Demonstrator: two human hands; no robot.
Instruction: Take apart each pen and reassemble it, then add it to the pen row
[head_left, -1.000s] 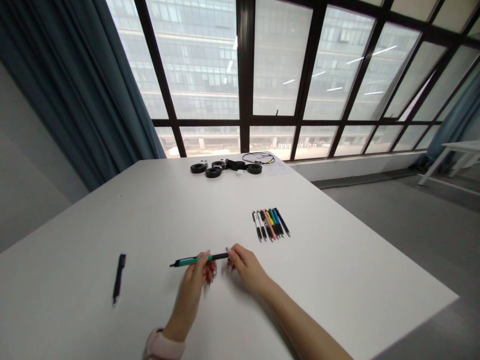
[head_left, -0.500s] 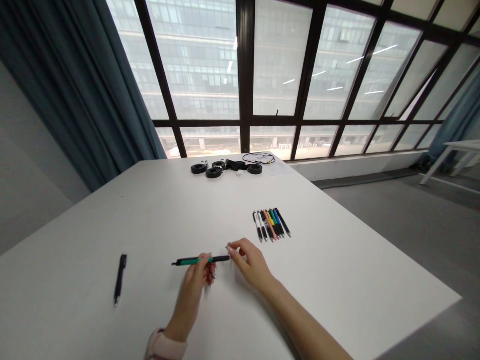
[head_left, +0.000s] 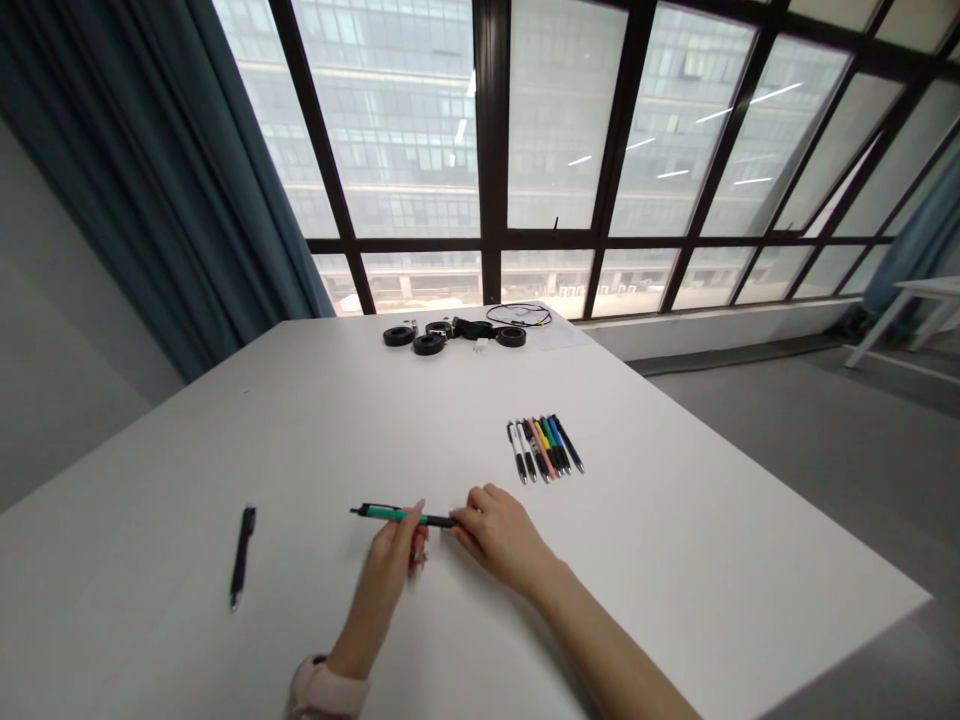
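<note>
Fingers of both hands pinched the green-and-black pen, left hand mid-barrel, right hand clamped on its end, just above the white worktop. Coloured pens lay near; a black pen well apart.

A slim green pen with black ends lies level, held just above the tabletop, left of the row of coloured pens.
</note>
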